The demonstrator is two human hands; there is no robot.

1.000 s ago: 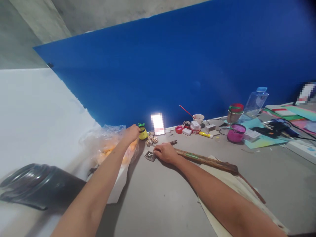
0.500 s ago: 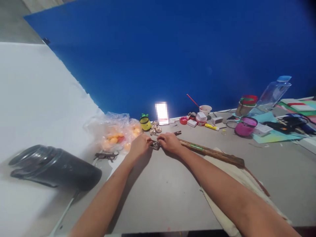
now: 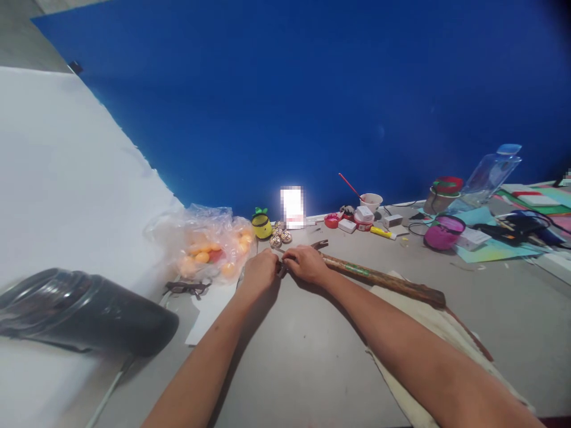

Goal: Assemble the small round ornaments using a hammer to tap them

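Close together over the grey table [image 3: 312,356], my left hand [image 3: 260,272] and my right hand [image 3: 307,264] both have curled fingers. Between the fingertips is a small dark, shiny metal piece [image 3: 282,270], mostly covered by my left hand, so its kind does not show. Just beyond the fingers sit several gold patterned balls [image 3: 280,238]. A hammer [image 3: 388,283] with a worn wooden handle lies to the right, its claw end by my right hand and the handle beyond my right forearm.
At left are a bag of orange balls [image 3: 209,246], glasses [image 3: 187,288] and a large dark cylinder [image 3: 111,312]. Behind stand a yellow mesh pot [image 3: 262,227] and a paper cup [image 3: 372,202]. A cream cloth [image 3: 401,345] lies under the right forearm; a clear bottle [image 3: 493,172] leans farther right.
The metal piece, seen flat between my fingertips before, is now turned and largely covered as my left hand has rolled over it. The view has shifted slightly.
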